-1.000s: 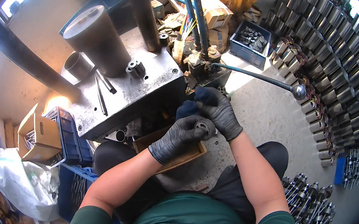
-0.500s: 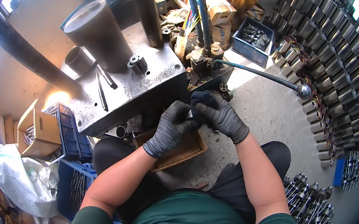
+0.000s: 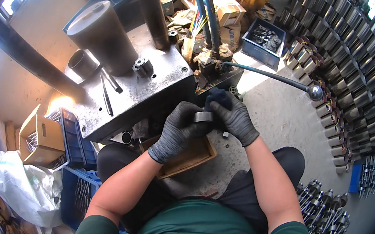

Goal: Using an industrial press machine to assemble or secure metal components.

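Both my hands wear grey knit gloves and meet in front of the steel press table [image 3: 152, 95]. My left hand [image 3: 181, 125] is closed on a short metal ring [image 3: 204, 117], its shiny side band facing me. Beside it, my right hand [image 3: 237, 120] grips a bunched dark blue cloth [image 3: 219, 98], close above the ring. Whether cloth and ring touch cannot be made out. Below my hands, partly covered by them, a shallow wooden tray [image 3: 188, 166] sits between my knees.
A lever with a ball end [image 3: 314, 92] reaches out at right. On the table stand a large steel cylinder [image 3: 105, 33] and a small bearing-like part [image 3: 143, 67]. Stacked metal cylinders [image 3: 348, 67], rotor shafts [image 3: 324, 215] and a blue parts bin [image 3: 264, 39] surround me.
The metal ring has come into plain view in my left hand. My right hand and the cloth have shifted slightly right and up off it.
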Available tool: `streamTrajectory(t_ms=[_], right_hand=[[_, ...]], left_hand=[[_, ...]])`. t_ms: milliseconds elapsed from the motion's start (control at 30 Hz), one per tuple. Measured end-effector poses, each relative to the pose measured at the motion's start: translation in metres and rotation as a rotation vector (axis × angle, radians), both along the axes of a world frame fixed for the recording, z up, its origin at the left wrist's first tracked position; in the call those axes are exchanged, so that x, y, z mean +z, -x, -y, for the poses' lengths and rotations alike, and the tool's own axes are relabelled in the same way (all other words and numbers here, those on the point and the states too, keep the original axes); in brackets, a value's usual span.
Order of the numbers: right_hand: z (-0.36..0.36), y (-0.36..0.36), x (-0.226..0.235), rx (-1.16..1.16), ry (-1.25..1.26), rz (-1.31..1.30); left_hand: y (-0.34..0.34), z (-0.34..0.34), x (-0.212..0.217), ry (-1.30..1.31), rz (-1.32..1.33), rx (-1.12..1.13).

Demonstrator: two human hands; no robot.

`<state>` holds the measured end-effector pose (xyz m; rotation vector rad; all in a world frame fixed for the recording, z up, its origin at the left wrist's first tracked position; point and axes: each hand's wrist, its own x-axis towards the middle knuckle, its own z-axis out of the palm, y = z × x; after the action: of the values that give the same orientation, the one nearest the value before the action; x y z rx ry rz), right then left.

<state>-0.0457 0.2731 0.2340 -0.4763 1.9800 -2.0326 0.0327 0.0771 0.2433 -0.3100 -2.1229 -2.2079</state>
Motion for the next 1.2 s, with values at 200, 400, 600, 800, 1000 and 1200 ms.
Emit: streamTrajectory(t_ms=[200,400,600,800,1000,1200], right_hand=[[0.006,-0.006,0.004,-0.078,0.137,0.016],[0.021,-0.02,-0.025,0.054,0.579,0.556],[0.025,-0.023,-0.025,0.09,0.718,0.604],[0.03,-0.03,-0.01,-0.07,0.528,0.294],[0.016,-0.006,-0.021,-0.223,0.261,0.193],[0.02,-0.03,0.015,0.092,0.496,0.062]], left_hand=[[-0.003,-0.003,0.009,-0.098,0.031,0.041],[0.007,-0.006,-0.006,0.38,-0.395,0.254],[0.008,-0.007,0.005,0.707,-0.352,0.418],[0.005,-0.011,0.005,0.703,-0.21,0.35],[0.009,0.0,-0.005,-0.252,0.215,0.015],[0.011,0.003,-0.007,-0.659,0.405,-0.162]])
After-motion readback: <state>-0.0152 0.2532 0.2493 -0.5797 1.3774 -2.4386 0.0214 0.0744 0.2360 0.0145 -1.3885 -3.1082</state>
